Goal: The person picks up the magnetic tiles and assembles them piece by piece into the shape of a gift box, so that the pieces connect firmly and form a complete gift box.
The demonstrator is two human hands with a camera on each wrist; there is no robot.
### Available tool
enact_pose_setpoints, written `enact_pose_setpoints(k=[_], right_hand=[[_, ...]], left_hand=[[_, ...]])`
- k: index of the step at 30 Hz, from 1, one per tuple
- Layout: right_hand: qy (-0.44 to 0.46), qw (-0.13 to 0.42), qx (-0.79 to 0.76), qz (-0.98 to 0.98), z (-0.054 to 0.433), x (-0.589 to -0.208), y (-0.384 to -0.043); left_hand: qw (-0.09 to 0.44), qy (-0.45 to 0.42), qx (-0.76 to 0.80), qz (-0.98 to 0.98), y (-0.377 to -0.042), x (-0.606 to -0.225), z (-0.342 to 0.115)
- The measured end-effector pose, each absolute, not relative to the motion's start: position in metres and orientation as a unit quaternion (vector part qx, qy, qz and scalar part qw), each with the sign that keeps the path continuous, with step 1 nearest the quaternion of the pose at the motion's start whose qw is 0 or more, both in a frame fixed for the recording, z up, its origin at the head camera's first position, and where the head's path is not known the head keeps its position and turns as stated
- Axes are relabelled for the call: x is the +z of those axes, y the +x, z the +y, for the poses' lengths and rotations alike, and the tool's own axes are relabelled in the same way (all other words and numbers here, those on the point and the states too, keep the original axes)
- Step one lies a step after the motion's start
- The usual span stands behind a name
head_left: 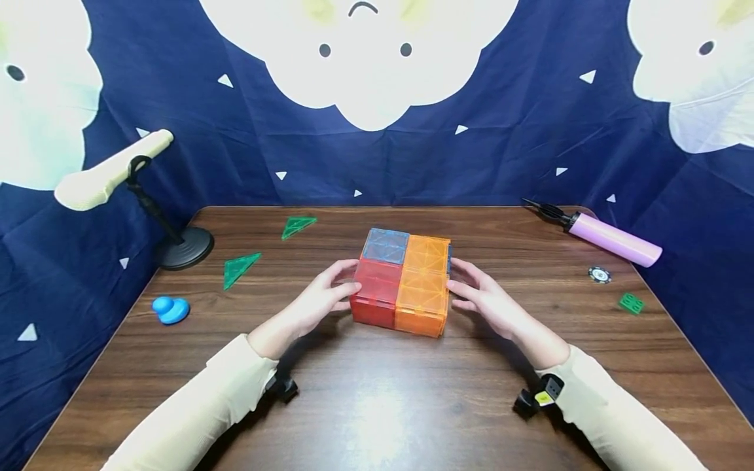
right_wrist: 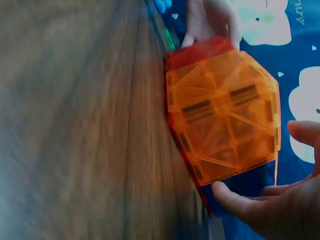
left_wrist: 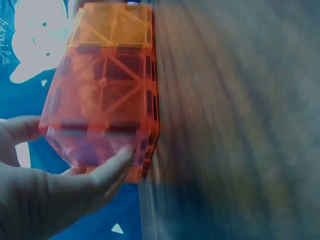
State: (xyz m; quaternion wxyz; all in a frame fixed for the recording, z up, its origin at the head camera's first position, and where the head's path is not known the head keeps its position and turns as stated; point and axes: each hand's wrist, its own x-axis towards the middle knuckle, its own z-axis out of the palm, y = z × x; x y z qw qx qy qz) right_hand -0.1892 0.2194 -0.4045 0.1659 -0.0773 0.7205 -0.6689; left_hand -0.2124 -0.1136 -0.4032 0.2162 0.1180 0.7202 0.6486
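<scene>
A low box of translucent magnetic tiles (head_left: 406,281) stands on the brown table between my hands. Its top shows blue at the back left, red in front of that, and orange along the right. My left hand (head_left: 318,299) is at the red side, fingers spread, with the thumb lying against that face in the left wrist view. On the opposite side, my right hand (head_left: 491,304) has its thumb at the lower corner by a blue tile (right_wrist: 242,185); its index finger sticks out apart from the box. The far fingertips are partly hidden.
Two green triangular tiles (head_left: 240,268) and a blue toy duck (head_left: 171,309) lie on the left, near a black stand (head_left: 185,248) holding a cream-covered bar (head_left: 114,170). Rightward are a purple hand pump (head_left: 615,239), a poker chip (head_left: 599,275) and a green toy brick (head_left: 631,303).
</scene>
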Motion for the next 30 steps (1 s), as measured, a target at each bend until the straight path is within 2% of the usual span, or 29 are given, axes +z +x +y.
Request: enact_pose_setpoints(k=[8, 11, 13, 16, 18, 20, 22, 25, 27, 30], right_hand=[[-0.069, 0.186, -0.683, 0.703, 0.228, -0.406, -0.204], [-0.069, 0.189, -0.681, 0.704, 0.229, -0.405, -0.204], [-0.067, 0.19, -0.679, 0.706, 0.229, -0.405, -0.203], [-0.068, 0.189, -0.678, 0.707, 0.229, -0.404, -0.203], [-0.071, 0.188, -0.677, 0.708, 0.228, -0.404, -0.202], [-0.073, 0.188, -0.675, 0.71, 0.228, -0.403, -0.202], [-0.072, 0.19, -0.673, 0.711, 0.228, -0.402, -0.202], [-0.07, 0.195, -0.672, 0.711, 0.227, -0.401, -0.203], [-0.071, 0.197, -0.672, 0.711, 0.226, -0.402, -0.205], [-0.074, 0.198, -0.672, 0.709, 0.225, -0.403, -0.206]], left_hand=[[0.24, 0.149, 0.653, 0.703, -0.199, -0.402, -0.11], [0.232, 0.161, 0.638, 0.716, -0.204, -0.402, -0.115], [0.197, 0.173, 0.597, 0.758, -0.211, -0.401, -0.122], [0.102, 0.174, 0.466, 0.861, -0.227, -0.401, -0.142], [0.042, 0.146, 0.351, 0.924, -0.238, -0.399, -0.161], [0.015, 0.102, 0.252, 0.962, -0.247, -0.398, -0.181], [0.024, 0.055, 0.181, 0.982, -0.251, -0.396, -0.199], [0.079, -0.001, 0.117, 0.99, -0.25, -0.395, -0.219], [0.118, -0.011, 0.092, 0.989, -0.249, -0.396, -0.227], [0.142, 0.006, 0.076, 0.987, -0.245, -0.399, -0.23]])
